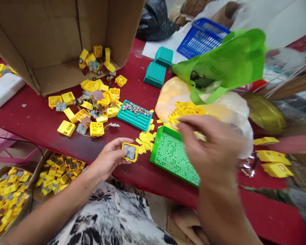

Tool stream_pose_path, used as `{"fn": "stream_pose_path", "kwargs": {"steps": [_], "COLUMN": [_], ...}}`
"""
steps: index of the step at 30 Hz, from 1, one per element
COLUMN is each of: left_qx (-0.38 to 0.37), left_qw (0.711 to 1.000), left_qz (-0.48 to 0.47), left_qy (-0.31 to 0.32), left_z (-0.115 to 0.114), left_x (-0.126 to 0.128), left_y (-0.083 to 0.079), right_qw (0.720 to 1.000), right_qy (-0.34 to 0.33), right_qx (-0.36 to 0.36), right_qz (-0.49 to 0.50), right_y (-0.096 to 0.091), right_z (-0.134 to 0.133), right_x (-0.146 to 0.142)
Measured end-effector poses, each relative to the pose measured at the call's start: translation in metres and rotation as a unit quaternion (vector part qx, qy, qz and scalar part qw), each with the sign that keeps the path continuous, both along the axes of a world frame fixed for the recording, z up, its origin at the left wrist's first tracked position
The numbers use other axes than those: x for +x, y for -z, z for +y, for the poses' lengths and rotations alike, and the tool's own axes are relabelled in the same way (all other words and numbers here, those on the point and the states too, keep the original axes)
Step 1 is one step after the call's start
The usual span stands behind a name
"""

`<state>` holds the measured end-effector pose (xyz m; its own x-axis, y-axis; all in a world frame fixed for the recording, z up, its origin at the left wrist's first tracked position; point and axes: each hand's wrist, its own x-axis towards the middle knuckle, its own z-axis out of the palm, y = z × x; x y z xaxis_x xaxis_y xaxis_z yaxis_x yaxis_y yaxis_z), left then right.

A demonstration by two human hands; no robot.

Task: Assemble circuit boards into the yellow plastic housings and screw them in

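My left hand [112, 154] grips a small yellow plastic housing [130, 152] with a grey part set inside it, the thumb resting on the grey face. Blurred by motion, my right hand [209, 143] is over the right side of a green perforated tray [175, 156], fingers curled in a pinch; whatever they may hold cannot be made out. Small flat yellow pieces [146, 140] lie loose between the left hand and the tray. Just behind them, a teal ribbed tray [134, 116] carries small silvery metal parts.
Yellow housings with wired parts [91, 105] are heaped before an open cardboard box [53, 41]. A white bag [165, 98] holds more yellow pieces beside a green bag [234, 64]. Teal containers [155, 73] and a blue basket [201, 37] stand behind. Filled boxes sit lower left.
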<state>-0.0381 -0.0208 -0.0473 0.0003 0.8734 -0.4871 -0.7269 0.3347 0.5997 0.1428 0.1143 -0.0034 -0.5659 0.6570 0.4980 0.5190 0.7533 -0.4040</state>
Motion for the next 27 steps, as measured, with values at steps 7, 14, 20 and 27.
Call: {"fn": "stream_pose_path", "kwargs": {"steps": [7,14,20,27], "left_qx": [-0.006,-0.004,0.009,-0.001], "left_qw": [0.997,0.995,0.99,0.99], "left_qz": [0.069,0.097,0.129,0.098], "left_qy": [-0.019,-0.012,-0.063,-0.101], "left_z": [-0.005,-0.003,0.009,0.028], "left_x": [-0.007,-0.016,-0.025,-0.04], "left_y": [-0.002,0.0,0.018,0.02], "right_qw": [0.986,0.979,0.977,0.963], "right_qy": [-0.001,0.006,0.042,0.1], "right_qx": [-0.014,-0.043,-0.062,-0.07], "right_qz": [-0.168,-0.201,-0.199,-0.242], "right_y": [0.069,0.076,0.064,0.066], "right_z": [0.06,0.068,0.07,0.063], "right_x": [-0.077,-0.076,-0.079,-0.097]}}
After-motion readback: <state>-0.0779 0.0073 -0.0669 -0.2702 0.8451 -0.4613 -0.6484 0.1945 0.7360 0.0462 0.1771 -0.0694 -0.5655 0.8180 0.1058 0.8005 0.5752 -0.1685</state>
